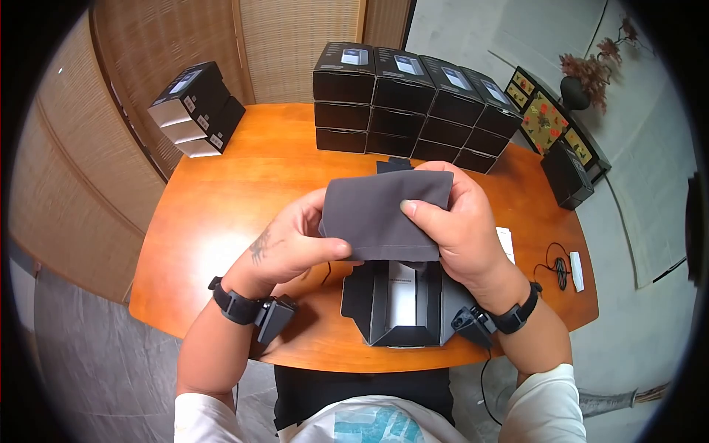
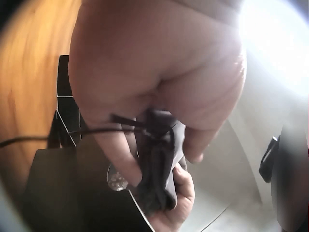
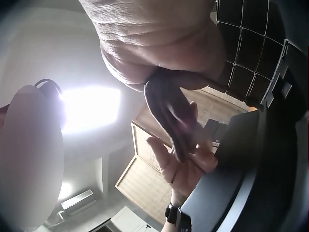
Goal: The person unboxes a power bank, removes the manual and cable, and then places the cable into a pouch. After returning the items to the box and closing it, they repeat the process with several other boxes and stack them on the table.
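Note:
A dark grey fabric pouch (image 1: 384, 214) is held up in front of the body, above the table. My left hand (image 1: 292, 240) grips its left side, thumb across the lower corner and the other fingers behind. On the right, my right hand (image 1: 473, 229) holds the pouch with its thumb pressed on the front. A thin dark cord (image 2: 91, 130) trails from the pouch's gathered end in the left wrist view. Below the hands lies an opened black box (image 1: 360, 295), with a white panel (image 1: 402, 299) showing inside it. The pouch hides the box's far part.
Black boxes (image 1: 343, 85) are stacked in a row at the back, with a smaller stack (image 1: 196, 103) back left. At right are another black box (image 1: 567, 173), a coiled black cable (image 1: 561, 275), a slim white item (image 1: 577, 272) and white paper (image 1: 505, 240).

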The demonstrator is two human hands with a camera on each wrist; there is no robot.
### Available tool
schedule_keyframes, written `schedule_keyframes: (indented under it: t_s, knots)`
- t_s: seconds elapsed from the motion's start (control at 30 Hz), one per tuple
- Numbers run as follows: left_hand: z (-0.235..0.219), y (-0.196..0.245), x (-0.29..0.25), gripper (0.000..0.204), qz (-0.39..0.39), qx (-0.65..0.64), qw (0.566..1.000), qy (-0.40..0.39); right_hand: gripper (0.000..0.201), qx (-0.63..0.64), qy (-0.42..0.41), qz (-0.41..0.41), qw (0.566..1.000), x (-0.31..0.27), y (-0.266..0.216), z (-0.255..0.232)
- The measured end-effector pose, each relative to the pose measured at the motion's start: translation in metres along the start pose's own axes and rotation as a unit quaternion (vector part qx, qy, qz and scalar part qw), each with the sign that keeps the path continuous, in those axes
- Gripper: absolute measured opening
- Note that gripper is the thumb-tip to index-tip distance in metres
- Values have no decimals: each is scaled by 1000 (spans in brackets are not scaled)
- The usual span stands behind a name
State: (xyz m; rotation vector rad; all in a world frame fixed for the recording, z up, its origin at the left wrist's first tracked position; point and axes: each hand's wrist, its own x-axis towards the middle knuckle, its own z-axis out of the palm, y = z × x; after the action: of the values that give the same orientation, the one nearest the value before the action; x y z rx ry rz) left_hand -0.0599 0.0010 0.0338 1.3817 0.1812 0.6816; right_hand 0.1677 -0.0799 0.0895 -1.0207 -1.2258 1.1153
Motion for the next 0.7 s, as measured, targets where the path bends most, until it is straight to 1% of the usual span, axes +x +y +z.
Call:
schedule_keyframes:
  t_s: [0.03,0.1,0.13,0.2,0.23,0.3,0.33,0.4,0.43,0.5,0.53,0.6,0.63,0.7]
  knots:
    - [3,5,-1,65,-50,-32,998,29,29,-3,2,10,1000,0,1,0]
    - [9,3,2,66,-23,13,995,92,30,-9,7,29,1000,-1,3,1]
    - [12,2,3,67,-9,36,992,123,30,42,6,34,999,-1,6,1]
    - [16,-1,4,69,57,59,983,164,31,144,3,42,989,1,14,3]
    - [18,-2,4,69,90,70,976,185,32,164,6,43,985,0,12,7]
    - [18,-3,5,66,130,97,968,194,32,205,11,46,978,-2,3,17]
    - [17,-3,4,65,150,110,962,199,32,203,9,45,978,-1,3,17]
    - [10,-7,1,50,111,58,978,167,32,201,5,42,979,0,3,14]
    - [7,-8,0,43,91,32,984,149,33,195,0,41,980,1,3,13]
    - [9,-7,2,28,101,24,987,121,35,182,-10,39,982,2,5,10]
    - [10,-7,2,21,106,20,988,107,36,149,-14,27,988,2,6,10]
    - [10,-7,3,13,110,1,986,127,40,83,-23,5,996,1,9,10]
    - [10,-8,2,10,112,-9,984,137,42,42,-32,9,999,1,8,10]
    - [10,1,-2,11,74,-60,981,167,48,-40,-50,18,998,0,0,11]
